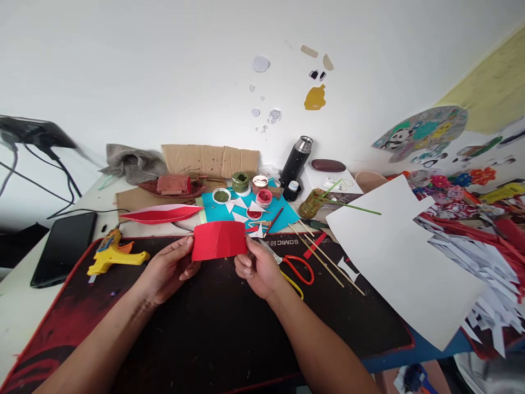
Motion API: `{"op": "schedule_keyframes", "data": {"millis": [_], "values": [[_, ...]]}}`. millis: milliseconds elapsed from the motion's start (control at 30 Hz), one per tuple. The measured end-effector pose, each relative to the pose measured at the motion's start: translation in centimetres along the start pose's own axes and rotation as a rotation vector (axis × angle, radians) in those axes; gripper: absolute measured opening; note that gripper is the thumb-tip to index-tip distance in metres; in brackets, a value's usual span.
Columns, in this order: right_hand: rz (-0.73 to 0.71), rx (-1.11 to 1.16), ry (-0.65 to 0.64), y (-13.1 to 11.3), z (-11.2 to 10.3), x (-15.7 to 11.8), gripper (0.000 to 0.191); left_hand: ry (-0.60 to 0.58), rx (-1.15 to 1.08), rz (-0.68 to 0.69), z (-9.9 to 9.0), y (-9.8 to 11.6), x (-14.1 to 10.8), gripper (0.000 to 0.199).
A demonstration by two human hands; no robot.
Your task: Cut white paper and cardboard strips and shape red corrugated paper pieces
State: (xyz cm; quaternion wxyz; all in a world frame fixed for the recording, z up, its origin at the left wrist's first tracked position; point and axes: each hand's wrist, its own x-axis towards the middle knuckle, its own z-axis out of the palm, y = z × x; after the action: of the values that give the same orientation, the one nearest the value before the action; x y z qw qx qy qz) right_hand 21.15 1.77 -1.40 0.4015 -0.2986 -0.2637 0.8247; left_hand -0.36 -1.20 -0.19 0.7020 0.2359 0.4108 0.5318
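A curved piece of red corrugated paper [220, 241] is held up over the dark desk mat between my two hands. My left hand [174, 262] pinches its left edge, thumb on the near face. At the right edge, my right hand [260, 265] grips it with the thumb on top and the fingers curled. Behind the paper, to the left, lies a red boat-shaped paper piece [162, 214]. Just right of my right hand are scissors [298, 269] with red and yellow handles. A yellow glue gun [117, 254] rests on the mat at the left.
Paint pots [240, 183] stand on blue paper [287, 214] at the back. Thin wooden sticks [328, 265] and a large white sheet [404, 257] lie to the right. A jar of murky liquid [310, 205], a black thermos [296, 160] and a phone [63, 249] are also on the desk.
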Motion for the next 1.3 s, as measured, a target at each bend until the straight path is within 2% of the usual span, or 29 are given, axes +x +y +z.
{"op": "schedule_keyframes", "data": {"millis": [167,333,467,600,767,867,967,1167,1300], "values": [[-0.035,-0.033,0.077,0.7,-0.4,0.2,0.052,0.065,0.028,0.042,0.2,0.3,-0.2,0.044],[-0.094,-0.190,0.176,1.1,-0.5,0.2,0.054,0.086,0.104,0.113,1.1,1.9,-1.1,0.048],[-0.115,-0.309,0.139,1.2,-0.4,0.3,0.061,0.122,0.213,0.173,1.4,3.4,-2.3,0.044],[-0.148,-0.370,0.022,1.1,-0.2,0.1,0.067,0.160,0.343,0.199,1.1,3.9,-3.5,0.038],[-0.172,-0.393,-0.086,1.1,0.1,-0.3,0.070,0.110,0.542,0.266,2.0,2.8,-4.8,0.030],[-0.155,-0.354,-0.084,1.2,0.0,-0.4,0.071,0.055,0.648,0.280,3.1,1.8,-5.3,0.027],[-0.125,-0.295,-0.071,1.4,-0.3,-0.4,0.071,-0.040,0.710,0.238,3.8,1.3,-5.5,0.026],[-0.104,-0.261,-0.028,1.5,-0.8,-0.3,0.060,-0.141,0.741,0.194,3.8,1.4,-5.3,0.028],[-0.096,-0.284,-0.130,1.9,-1.0,-0.3,0.066,-0.134,0.796,0.190,3.5,1.8,-5.3,0.032]]}}
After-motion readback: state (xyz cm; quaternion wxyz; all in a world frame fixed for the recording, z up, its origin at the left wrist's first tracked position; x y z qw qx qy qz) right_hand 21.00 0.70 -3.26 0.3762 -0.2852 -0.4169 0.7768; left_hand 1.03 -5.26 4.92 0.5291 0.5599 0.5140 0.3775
